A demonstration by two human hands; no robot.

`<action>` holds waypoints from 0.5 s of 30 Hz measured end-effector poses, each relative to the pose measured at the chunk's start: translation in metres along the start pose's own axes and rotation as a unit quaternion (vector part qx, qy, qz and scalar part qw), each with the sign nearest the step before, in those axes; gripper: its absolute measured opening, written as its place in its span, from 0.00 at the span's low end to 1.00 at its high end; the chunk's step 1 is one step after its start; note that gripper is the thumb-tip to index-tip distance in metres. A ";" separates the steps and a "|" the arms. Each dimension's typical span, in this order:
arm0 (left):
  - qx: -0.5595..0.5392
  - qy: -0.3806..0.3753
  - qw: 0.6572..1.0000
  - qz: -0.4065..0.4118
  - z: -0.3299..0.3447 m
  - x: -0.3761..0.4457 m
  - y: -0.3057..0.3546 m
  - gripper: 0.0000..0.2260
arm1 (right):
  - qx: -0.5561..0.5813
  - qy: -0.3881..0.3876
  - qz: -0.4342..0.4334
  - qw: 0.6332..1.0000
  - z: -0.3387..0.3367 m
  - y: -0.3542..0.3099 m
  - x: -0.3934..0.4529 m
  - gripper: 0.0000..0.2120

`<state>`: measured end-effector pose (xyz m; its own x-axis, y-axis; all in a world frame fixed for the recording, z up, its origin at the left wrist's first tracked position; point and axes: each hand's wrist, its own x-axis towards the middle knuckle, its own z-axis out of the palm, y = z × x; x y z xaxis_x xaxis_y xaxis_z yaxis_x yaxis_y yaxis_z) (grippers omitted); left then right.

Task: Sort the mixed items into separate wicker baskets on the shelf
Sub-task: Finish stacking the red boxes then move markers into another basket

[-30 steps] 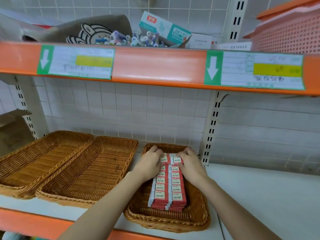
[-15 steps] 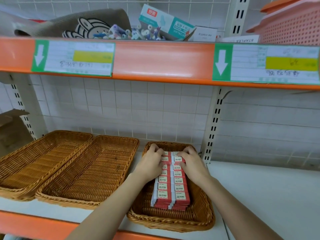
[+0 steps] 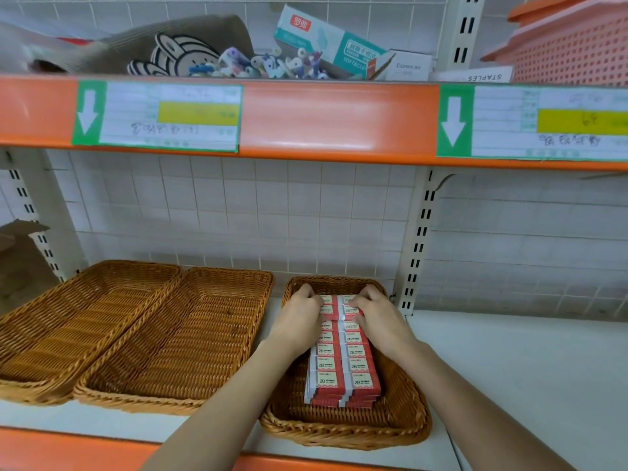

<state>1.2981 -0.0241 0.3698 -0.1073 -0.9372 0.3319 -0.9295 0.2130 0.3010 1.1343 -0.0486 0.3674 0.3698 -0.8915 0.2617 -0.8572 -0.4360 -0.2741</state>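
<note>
A stack of red and white eraser boxes [image 3: 343,368] lies in two rows inside the right wicker basket [image 3: 401,426] on the lower shelf. My left hand [image 3: 299,321] grips the far left end of the stack with curled fingers. On the far right end my right hand [image 3: 377,317] grips the boxes the same way. Both hands sit deep in the basket near its back wall. Two more wicker baskets, the middle one [image 3: 176,334] and the left one [image 3: 68,321], hold nothing.
The upper shelf carries a mixed pile: a rabbit-print pouch [image 3: 176,52], small colourful items [image 3: 272,64], a teal box [image 3: 326,42], staple boxes [image 3: 475,76] and a pink plastic basket [image 3: 577,52]. White shelf surface [image 3: 526,368] extends right of the baskets. A steel upright [image 3: 418,239] stands behind.
Both hands and the eraser stack have slid a little farther back into the right basket. The camera has tilted slightly upward.
</note>
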 end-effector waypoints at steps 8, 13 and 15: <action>0.091 -0.019 0.995 0.041 -0.007 -0.010 0.007 0.19 | -0.102 -0.019 -0.010 0.995 -0.010 -0.004 -0.018 0.23; 0.125 -0.168 0.978 -0.021 -0.013 -0.025 0.025 0.30 | -0.092 -0.166 0.033 0.981 -0.023 -0.001 -0.037 0.31; 0.134 -0.215 0.966 -0.044 -0.018 -0.028 0.035 0.31 | -0.080 -0.196 0.047 0.976 -0.031 0.001 -0.045 0.33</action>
<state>1.2751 0.0150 0.3870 -0.1062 -0.9888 -0.1050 -0.9936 0.1015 0.0489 1.1052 -0.0052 0.3840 0.3689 -0.9189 -0.1400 -0.9273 -0.3535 -0.1233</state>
